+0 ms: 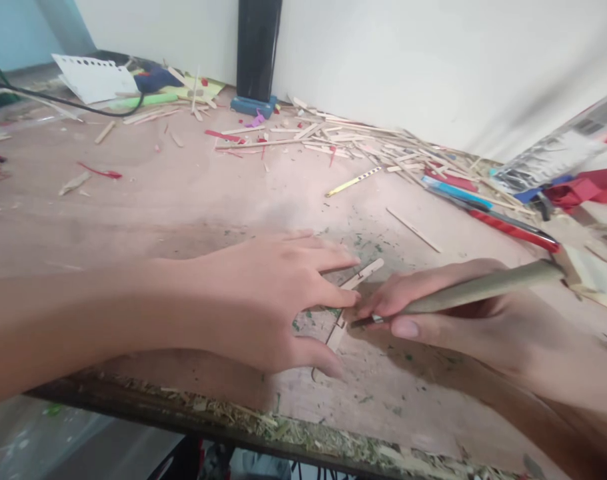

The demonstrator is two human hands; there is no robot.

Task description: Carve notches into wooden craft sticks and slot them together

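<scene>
Pinning wooden stick point(356, 285) under left hand point(263, 303); right hand point(433, 313) gripping knife point(463, 292).

Left hand point(263, 300) is pressing down flat, fingers spread and pointing right, forearm reaching in from the left; right hand point(433, 313) is curling its fingers in a pinching grip, forearm entering from the lower right.
</scene>
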